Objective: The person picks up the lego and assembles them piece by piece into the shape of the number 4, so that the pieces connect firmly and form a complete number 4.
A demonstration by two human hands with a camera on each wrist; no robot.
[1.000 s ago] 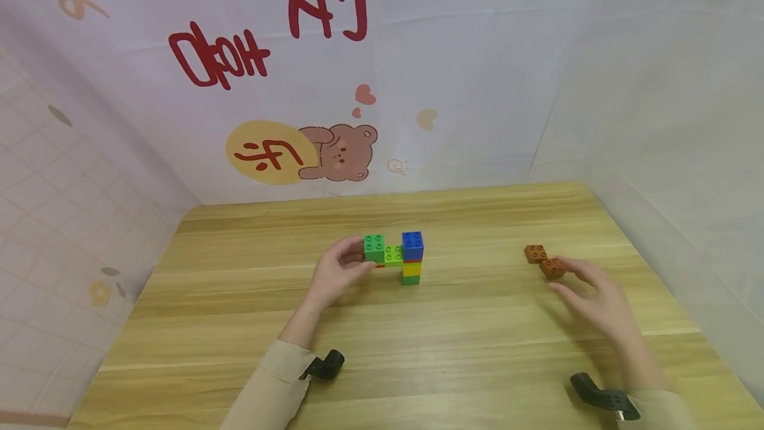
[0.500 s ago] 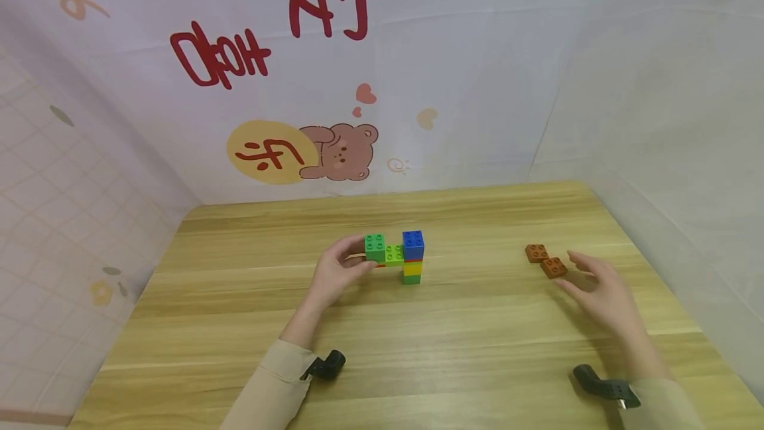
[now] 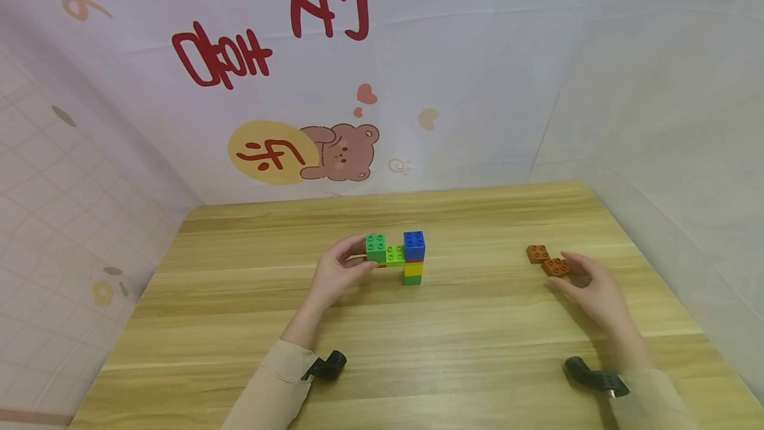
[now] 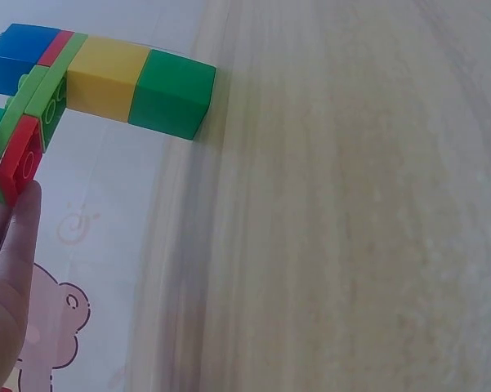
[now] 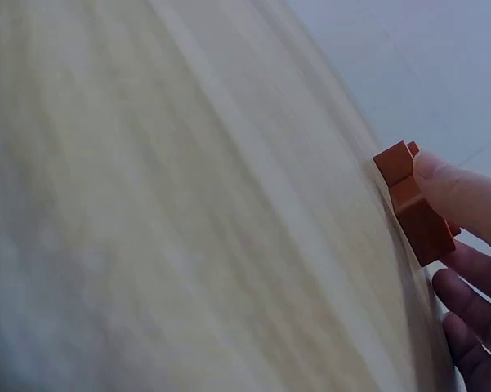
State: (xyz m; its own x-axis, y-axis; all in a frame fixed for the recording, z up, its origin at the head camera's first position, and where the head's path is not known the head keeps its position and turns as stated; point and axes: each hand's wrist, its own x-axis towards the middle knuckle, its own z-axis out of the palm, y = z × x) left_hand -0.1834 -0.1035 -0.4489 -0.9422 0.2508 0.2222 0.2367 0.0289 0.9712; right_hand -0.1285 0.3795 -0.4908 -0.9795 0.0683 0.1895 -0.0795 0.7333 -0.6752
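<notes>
In the head view, my left hand grips the left end of a building-brick model, thumb in front and fingers behind. Its column has a blue brick on top, a thin red layer, then a yellow brick and a green brick at the foot. A lime-green arm juts left, carrying another green brick, with a red brick underneath touched by a fingertip. My right hand pinches a brown brick between thumb and index finger, close to the tabletop.
A second brown brick lies against the pinched one's far left corner. The wooden table meets a printed white cloth at the back and sides. Black wrist mounts stick out from both sleeves.
My right hand first lets go of the nearer brown brick and draws slightly right, then comes back left and closes its fingertips on it. The left hand and the model stay put.
</notes>
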